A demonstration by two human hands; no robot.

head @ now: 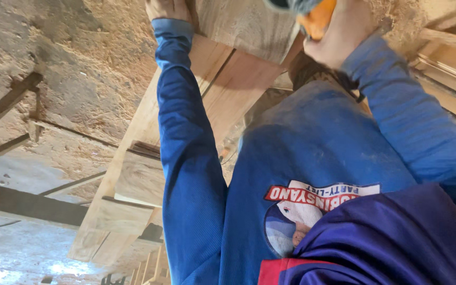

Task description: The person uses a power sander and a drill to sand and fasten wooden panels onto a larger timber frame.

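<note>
Up at the top edge of the frame, the person's left hand point(167, 9) rests against the end of a wooden board point(249, 26), fingers laid on the wood; the frame cuts most of the hand off, so I cannot tell whether it is clamped round the edge or only pressed flat. The right hand point(339, 34), at the upper right, is closed around the orange body of a power tool point(312, 16), which sits just against the same board's right side. Only a small piece of the tool shows, with a dark grey-green part above the orange.

The board belongs to a larger wooden frame point(133, 179) of pale planks that runs from the top centre down toward the lower left of the picture, with short cross pieces nailed along it. More planks point(449, 63) are stacked at the upper right.

Both arms wear blue long sleeves point(186, 148), and the blue shirt fills the centre and right of the view, dusted with sawdust. Sawdust also covers the rough ground point(80, 63) at the upper left. Dark strips point(6, 103) lie across the ground on the left side.
</note>
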